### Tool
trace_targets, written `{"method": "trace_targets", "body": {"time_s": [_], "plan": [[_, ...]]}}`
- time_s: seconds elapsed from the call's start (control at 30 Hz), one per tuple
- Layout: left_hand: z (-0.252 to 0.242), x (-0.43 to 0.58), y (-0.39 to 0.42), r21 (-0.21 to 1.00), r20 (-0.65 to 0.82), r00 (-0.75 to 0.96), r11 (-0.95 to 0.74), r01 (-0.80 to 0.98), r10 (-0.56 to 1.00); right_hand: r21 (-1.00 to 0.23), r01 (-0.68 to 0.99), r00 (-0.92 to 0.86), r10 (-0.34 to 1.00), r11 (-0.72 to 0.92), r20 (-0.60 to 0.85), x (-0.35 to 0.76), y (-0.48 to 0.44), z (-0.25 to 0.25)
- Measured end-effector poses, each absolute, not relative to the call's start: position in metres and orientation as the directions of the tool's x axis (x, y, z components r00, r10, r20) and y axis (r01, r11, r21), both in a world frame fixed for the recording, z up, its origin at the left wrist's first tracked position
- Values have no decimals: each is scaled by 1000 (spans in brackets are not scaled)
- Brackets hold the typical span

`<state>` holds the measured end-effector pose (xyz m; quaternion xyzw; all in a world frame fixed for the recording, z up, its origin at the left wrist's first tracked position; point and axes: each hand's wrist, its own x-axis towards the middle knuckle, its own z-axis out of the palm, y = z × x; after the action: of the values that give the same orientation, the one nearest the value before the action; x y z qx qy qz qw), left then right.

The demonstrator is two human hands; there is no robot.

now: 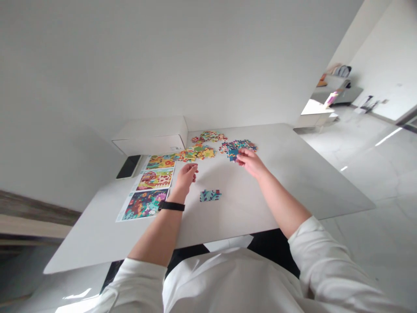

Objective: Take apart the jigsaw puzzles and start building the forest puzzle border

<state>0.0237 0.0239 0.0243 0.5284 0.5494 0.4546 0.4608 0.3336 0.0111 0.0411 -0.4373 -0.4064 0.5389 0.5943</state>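
At the edge of a pile of dark blue and multicoloured puzzle pieces (pixel 246 144), my right hand (pixel 252 162) pinches a blue puzzle piece (pixel 232 154). My left hand (pixel 186 177), with a black band on its wrist, hovers over the table with its fingers curled closed. Whether anything small sits in those fingers is hidden. Between my forearms lies a small joined strip of teal puzzle pieces (pixel 210 196). Left of my left hand, a printed picture sheet (pixel 146 204) shows a dark, colourful scene, partly covered by my wrist.
Two more heaps, yellow-orange pieces (pixel 195 153) and red-green pieces (pixel 210 136), lie toward the wall. Further picture prints (pixel 154 179) are at left, beside a dark-screened phone (pixel 128 167). A white box (pixel 150 134) stands at the back of the white table (pixel 302 174).
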Motion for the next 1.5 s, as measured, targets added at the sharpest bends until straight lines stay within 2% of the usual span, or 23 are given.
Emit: {"method": "trace_targets", "body": {"time_s": [0.1,0.2,0.43,0.53,0.7,0.9,0.97,1.03,1.1,1.17,1.23,1.33,1.5], "plan": [[40,34,23,981,47,79,-61,182,996,-941,-337,57,997,-32,-54,319,9,27],[45,50,20,966,105,192,-146,214,976,-944,-321,27,995,-81,-95,310,7,14],[20,67,11,967,44,267,-108,230,963,-978,-201,-83,996,-54,-37,308,-4,1],[14,66,8,983,11,299,-66,173,954,-983,-174,-104,994,-53,-35,305,-5,0],[16,68,5,998,-23,270,8,56,963,-988,-144,-145,989,-56,-35,296,-9,2],[17,70,3,997,-64,225,51,66,972,-993,-116,-156,988,-21,-3,292,-13,4],[16,70,3,996,-66,190,53,71,980,-998,-56,-125,992,28,35,293,-13,3],[16,69,4,996,-62,145,52,76,988,-986,79,-69,988,147,141,295,-14,4],[15,68,4,996,-54,113,46,77,992,-910,268,-42,947,318,319,297,-16,6],[14,67,5,997,-44,99,37,72,994,-770,429,-80,869,473,489,299,-19,10],[13,67,5,997,-36,100,29,71,994,-638,527,-151,800,562,580,299,-22,14],[12,67,4,997,-28,108,19,78,994,-527,591,-243,758,611,605,299,-26,20],[10,70,3,998,-15,145,5,69,989,-460,622,-320,742,634,589,296,-27,22]]}}
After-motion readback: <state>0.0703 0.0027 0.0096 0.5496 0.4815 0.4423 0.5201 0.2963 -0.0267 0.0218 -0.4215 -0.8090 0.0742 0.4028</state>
